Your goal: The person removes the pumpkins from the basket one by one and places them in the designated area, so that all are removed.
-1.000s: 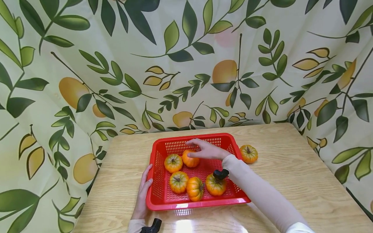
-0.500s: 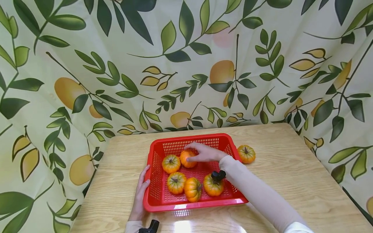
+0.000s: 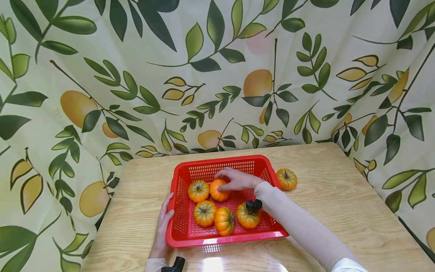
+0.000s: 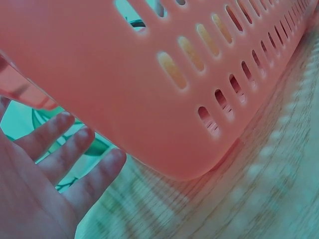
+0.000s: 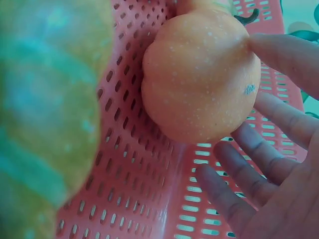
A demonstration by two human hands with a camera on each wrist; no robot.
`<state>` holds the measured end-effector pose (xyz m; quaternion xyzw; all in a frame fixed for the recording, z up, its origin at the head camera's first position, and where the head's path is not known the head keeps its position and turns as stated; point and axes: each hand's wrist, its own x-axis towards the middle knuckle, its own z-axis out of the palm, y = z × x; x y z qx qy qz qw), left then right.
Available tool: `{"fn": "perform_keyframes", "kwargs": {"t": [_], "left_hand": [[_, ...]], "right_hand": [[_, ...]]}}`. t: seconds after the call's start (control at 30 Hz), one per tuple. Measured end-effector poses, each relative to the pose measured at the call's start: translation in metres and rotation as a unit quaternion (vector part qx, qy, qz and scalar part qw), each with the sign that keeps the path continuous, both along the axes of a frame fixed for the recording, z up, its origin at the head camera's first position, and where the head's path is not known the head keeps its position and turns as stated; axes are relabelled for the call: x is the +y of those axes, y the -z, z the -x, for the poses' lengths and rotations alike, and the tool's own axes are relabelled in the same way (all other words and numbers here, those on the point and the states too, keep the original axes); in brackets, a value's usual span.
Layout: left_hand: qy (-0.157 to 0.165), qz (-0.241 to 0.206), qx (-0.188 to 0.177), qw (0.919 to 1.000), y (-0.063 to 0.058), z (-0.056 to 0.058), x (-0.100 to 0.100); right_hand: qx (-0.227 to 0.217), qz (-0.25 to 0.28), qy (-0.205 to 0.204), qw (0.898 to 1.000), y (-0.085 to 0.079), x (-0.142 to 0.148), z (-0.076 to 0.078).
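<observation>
In the head view a red perforated plastic basket (image 3: 185, 243) holds several small orange pumpkins. My right hand (image 3: 239, 179) reaches inside and holds a smooth orange pumpkin (image 3: 218, 192), its thumb on the near side and the fingers on the far side. The right wrist view shows that pumpkin (image 5: 199, 74) lying over, its stem to the side, with thumb and fingertips against it. A ribbed pumpkin (image 3: 198, 191) sits just left of it. My left hand (image 3: 162, 228) rests at the basket's left wall; the left wrist view shows extended fingers (image 4: 82, 189) along its edge.
Nearer pumpkins (image 3: 205, 213) line the basket's front, one (image 3: 249, 219) partly under a black wrist mount. Another pumpkin (image 3: 287, 179) stands on the wooden table (image 3: 340, 196) just outside the right wall. Leaf-patterned fabric (image 3: 221, 75) hangs behind the table.
My right hand has come down a little with the smooth pumpkin, which sits lower beside its left neighbour. The view has shifted slightly. My left hand stays at the basket.
</observation>
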<state>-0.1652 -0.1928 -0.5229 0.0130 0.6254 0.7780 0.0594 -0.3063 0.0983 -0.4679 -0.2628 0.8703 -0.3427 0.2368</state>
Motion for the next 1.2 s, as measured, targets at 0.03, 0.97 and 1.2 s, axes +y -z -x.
{"fn": "perform_keyframes", "kwargs": {"t": [0.03,0.97,1.2], "left_hand": [[0.000,0.000,0.000,1.0000,-0.0003,0.0000,-0.0001],[-0.005,0.013,-0.006,0.9999,-0.0002,-0.0010,0.0005],[-0.003,0.013,-0.007,0.9999,-0.0010,-0.0017,0.0006]], "right_hand": [[-0.004,-0.002,0.001,1.000,-0.0004,-0.0003,-0.0001],[-0.078,-0.014,0.004,0.997,0.0052,0.0019,-0.0044],[-0.061,-0.025,-0.019,0.998,0.0044,0.0020,-0.0027]]}}
